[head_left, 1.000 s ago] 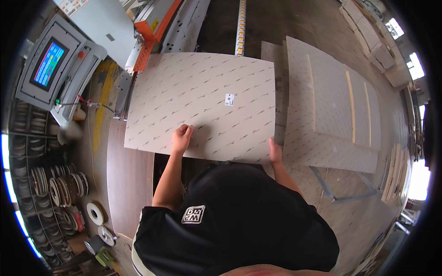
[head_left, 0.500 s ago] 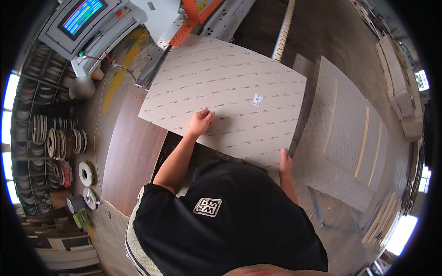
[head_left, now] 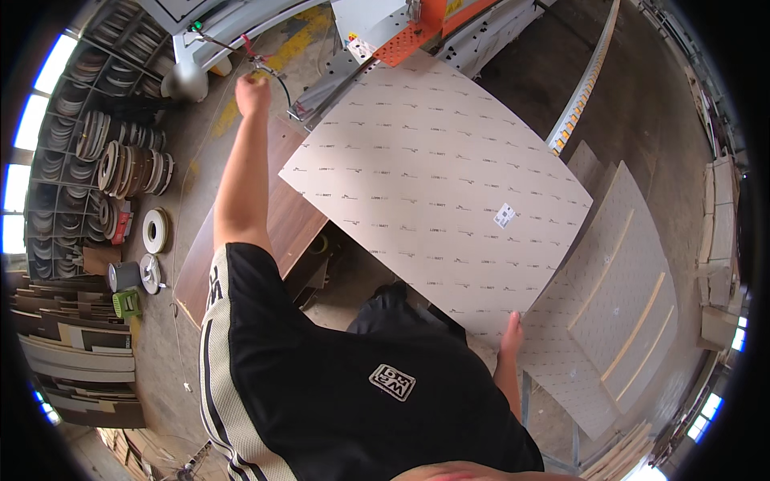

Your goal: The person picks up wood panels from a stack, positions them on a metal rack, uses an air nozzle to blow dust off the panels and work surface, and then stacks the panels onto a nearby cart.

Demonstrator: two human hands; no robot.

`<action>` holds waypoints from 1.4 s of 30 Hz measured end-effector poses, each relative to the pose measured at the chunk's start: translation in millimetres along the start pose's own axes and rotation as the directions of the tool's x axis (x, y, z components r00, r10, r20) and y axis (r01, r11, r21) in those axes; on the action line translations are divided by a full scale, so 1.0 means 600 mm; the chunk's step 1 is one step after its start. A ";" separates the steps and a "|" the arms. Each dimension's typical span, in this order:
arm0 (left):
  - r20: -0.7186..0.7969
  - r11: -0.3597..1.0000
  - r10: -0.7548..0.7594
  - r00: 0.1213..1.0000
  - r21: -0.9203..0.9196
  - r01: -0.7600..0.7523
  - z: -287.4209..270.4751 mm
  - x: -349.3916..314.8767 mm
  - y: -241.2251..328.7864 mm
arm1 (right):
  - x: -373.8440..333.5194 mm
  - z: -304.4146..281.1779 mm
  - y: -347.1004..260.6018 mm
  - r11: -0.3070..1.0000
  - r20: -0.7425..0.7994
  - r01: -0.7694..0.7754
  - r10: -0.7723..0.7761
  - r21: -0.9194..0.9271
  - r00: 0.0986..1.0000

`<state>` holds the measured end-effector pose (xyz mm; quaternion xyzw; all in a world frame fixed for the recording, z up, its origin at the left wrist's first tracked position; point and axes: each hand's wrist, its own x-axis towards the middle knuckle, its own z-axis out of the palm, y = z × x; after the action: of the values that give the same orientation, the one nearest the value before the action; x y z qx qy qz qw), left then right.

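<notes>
A large board (head_left: pixel 433 192) covered in pale printed film lies tilted across the middle, a small white label (head_left: pixel 504 216) near its right corner. My right hand (head_left: pixel 512 330) grips its near right edge, thumb on top and the other fingers hidden below. Reaching far to the left, my left hand (head_left: pixel 253 96) has its fingers curled. It is just short of a metal fitting with a dark hose (head_left: pixel 273 72); whether it touches that, or holds something small, I cannot make out. The board's far corner lies under an orange machine guard (head_left: pixel 411 36).
A brown wood-grain panel (head_left: pixel 257 216) lies left of the board. To the right stands a stack of film-covered boards (head_left: pixel 613 280) with pale strips on top. Racks of edge-band rolls (head_left: pixel 132 164) line the left side. A yellow-studded rail (head_left: pixel 581 96) runs beyond the board.
My left hand has left the board's surface and moved far left toward the hose fitting. My right hand stays at the board's edge. The view has turned, so the board appears rotated and farther right.
</notes>
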<state>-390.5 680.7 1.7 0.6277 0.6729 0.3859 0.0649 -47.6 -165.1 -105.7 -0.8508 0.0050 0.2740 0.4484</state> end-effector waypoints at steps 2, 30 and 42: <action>0.015 0.987 -0.094 0.996 0.136 0.091 0.027 0.027 0.012 | -0.010 -0.004 0.003 0.999 -0.024 -0.034 0.035 0.032 0.999; 0.713 0.645 0.293 0.637 0.345 -0.682 -0.202 -0.194 0.183 | -0.017 -0.032 -0.054 0.988 0.105 -0.088 0.101 -0.124 0.989; 0.971 0.735 0.239 -0.015 -0.191 -0.650 -0.269 -0.747 0.308 | 0.013 -0.042 -0.018 0.997 0.202 0.054 -0.041 -0.058 0.979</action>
<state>-244.7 193.0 46.2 0.9028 0.2765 -0.2223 0.2433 -26.8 -176.2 -90.0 -0.8325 -0.0693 0.3476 0.4259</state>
